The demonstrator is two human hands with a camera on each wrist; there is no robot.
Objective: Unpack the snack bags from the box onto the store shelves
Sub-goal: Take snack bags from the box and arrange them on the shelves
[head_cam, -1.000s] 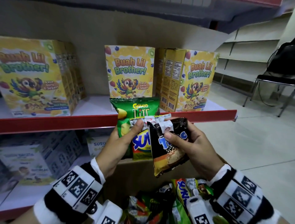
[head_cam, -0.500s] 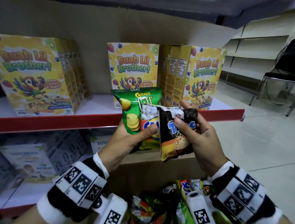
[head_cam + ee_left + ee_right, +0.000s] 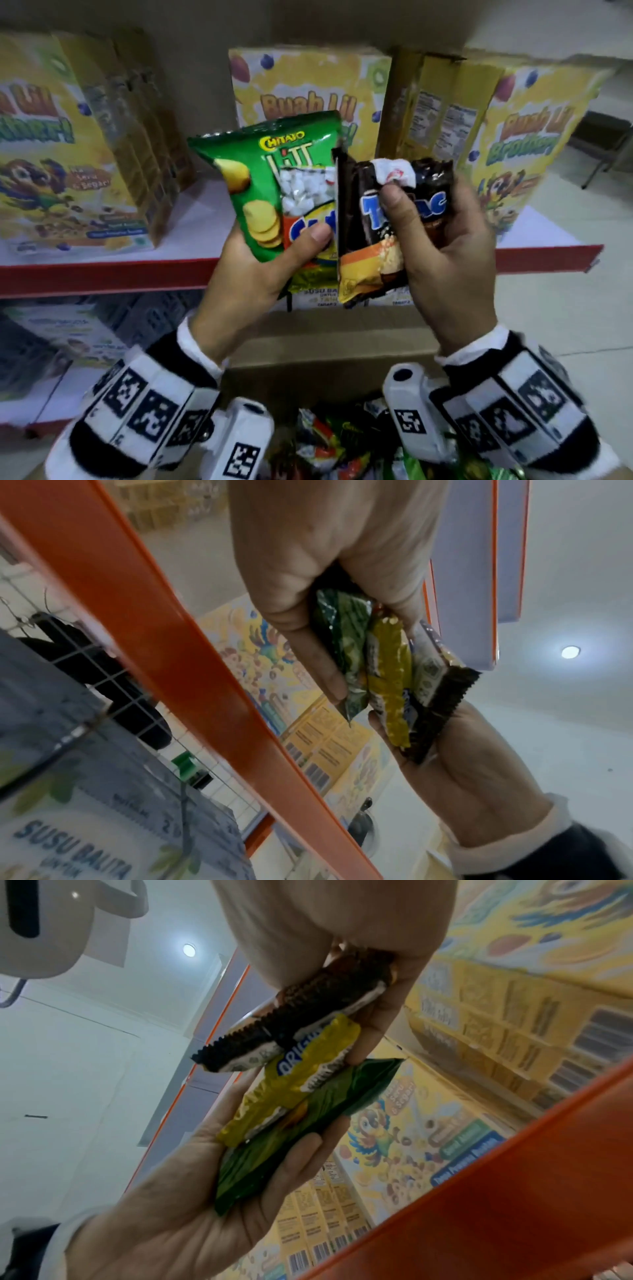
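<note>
A red-edged store shelf (image 3: pixel 102 274) is seen across the head view, stocked with yellow cereal boxes (image 3: pixel 308 99) standing upright. Below the hands, an open cardboard box (image 3: pixel 329 346) is seen, with more snack bags (image 3: pixel 342 442) piled inside it. Over the box and in front of the shelf edge, three bags are held up, overlapping. A green chips bag (image 3: pixel 267 181) and a yellow bag (image 3: pixel 305 222) lying over its front are gripped in the left hand (image 3: pixel 250 284), the thumb pressed on the yellow bag's front and the fingers wrapped behind. A dark brown bag (image 3: pixel 370 253) is gripped in the right hand (image 3: pixel 448 260), the thumb laid across its front and the fingers curled round its far edge. The brown bag's left edge is laid over the yellow bag.
</note>
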